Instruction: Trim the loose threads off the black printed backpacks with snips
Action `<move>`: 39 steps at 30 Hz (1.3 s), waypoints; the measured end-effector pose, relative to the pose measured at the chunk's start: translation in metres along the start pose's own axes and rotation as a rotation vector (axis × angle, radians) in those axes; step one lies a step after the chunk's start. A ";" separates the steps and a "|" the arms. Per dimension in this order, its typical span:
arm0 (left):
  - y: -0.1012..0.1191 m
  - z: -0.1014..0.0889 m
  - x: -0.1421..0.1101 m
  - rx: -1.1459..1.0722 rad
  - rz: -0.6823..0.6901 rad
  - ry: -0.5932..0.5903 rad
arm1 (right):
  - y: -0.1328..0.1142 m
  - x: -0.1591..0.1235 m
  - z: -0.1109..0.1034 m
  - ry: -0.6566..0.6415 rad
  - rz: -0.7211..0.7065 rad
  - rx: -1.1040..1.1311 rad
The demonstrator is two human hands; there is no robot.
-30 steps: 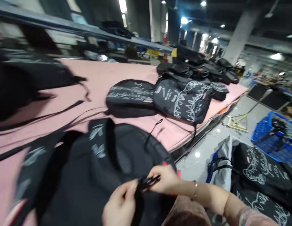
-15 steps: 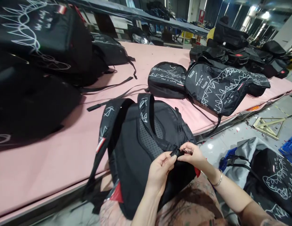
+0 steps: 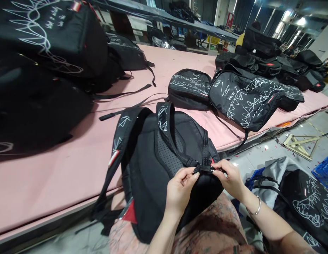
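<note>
A black backpack point(image 3: 145, 158) rests on my lap against the table edge, its padded back panel and shoulder straps facing up. The two straps carry white line drawings. My left hand point(image 3: 179, 190) is closed in a pinch on a black webbing strap point(image 3: 203, 168) at the lower end of the right shoulder strap. Close by on the right, my right hand point(image 3: 230, 178) pinches the other end of that short stretch. A small dark, glinting piece shows between its fingers, too small to make out. Red fabric point(image 3: 130, 213) shows at the backpack's lower left corner.
The pink-topped table point(image 3: 81, 180) carries large black backpacks point(image 3: 60, 46) at left and two printed backpacks point(image 3: 245, 100) lying beyond. More black bags point(image 3: 267, 61) are heaped at the far right. Below right are another printed backpack point(image 3: 304, 201), a blue crate point(image 3: 324, 173) and a metal stand point(image 3: 301, 144).
The view has swung left and steadied. Over the last half second my right hand moved slightly right, and the strap between my hands now looks stretched straight.
</note>
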State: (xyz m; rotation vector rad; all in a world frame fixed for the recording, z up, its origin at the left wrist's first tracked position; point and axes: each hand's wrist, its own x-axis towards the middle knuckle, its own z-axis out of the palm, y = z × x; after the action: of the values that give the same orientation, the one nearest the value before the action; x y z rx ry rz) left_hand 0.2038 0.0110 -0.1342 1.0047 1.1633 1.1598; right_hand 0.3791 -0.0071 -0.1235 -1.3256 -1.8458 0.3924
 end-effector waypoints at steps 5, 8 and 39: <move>-0.004 -0.002 0.001 0.130 0.063 0.003 | -0.004 0.007 -0.003 -0.062 -0.042 -0.072; -0.003 -0.003 0.001 0.142 0.053 -0.007 | -0.005 0.009 -0.004 -0.069 -0.077 -0.103; 0.007 0.003 0.007 -0.513 -0.532 -0.096 | 0.002 -0.014 0.007 0.031 -0.033 -0.038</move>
State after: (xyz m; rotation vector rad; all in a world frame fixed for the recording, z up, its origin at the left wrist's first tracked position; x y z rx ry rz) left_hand 0.2057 0.0191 -0.1280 0.3227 0.9091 0.8960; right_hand 0.3770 -0.0168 -0.1353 -1.3177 -1.8555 0.3192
